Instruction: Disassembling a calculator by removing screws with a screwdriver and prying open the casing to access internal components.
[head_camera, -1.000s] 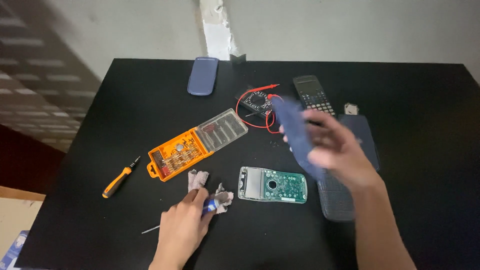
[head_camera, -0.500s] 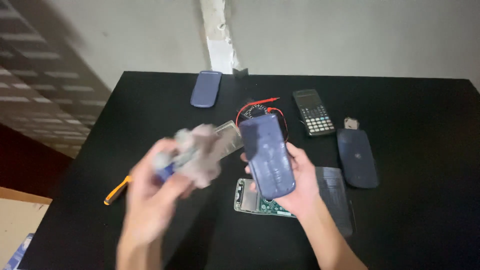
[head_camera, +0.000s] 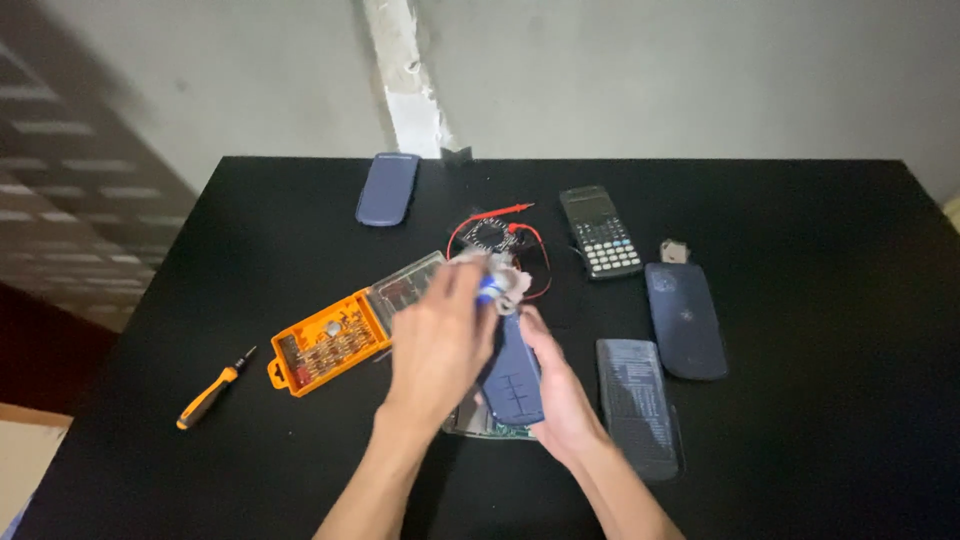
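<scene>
Bare plaster wall and a black table (head_camera: 800, 420) frame a person at work on small electronics, seen from a head-worn camera. Over the middle of the table, the right hand (head_camera: 560, 395) grasps a dark blue casing shell (head_camera: 512, 378) from below, fingers wrapped round its lower end. The left hand (head_camera: 440, 340) comes in from above, closed on a pale rag (head_camera: 508, 280) and what looks like a small blue-tipped item (head_camera: 489, 290), blurred, pressed at the shell's upper end. Just beneath the hands lies a green circuit board (head_camera: 490, 428), mostly hidden.

By the look of it, the step in hand is wiping the shell's top end; working further along it would call for a firm hold below and a steady pass with the rag.

Around them: an orange bit case (head_camera: 335, 340) lying open, an orange-handled screwdriver (head_camera: 213, 390) well to the left, a multimeter (head_camera: 492, 235) with red leads, a black calculator (head_camera: 600, 232), two more dark blue covers (head_camera: 388, 188) (head_camera: 685, 318), and a grey back panel (head_camera: 637, 392).
</scene>
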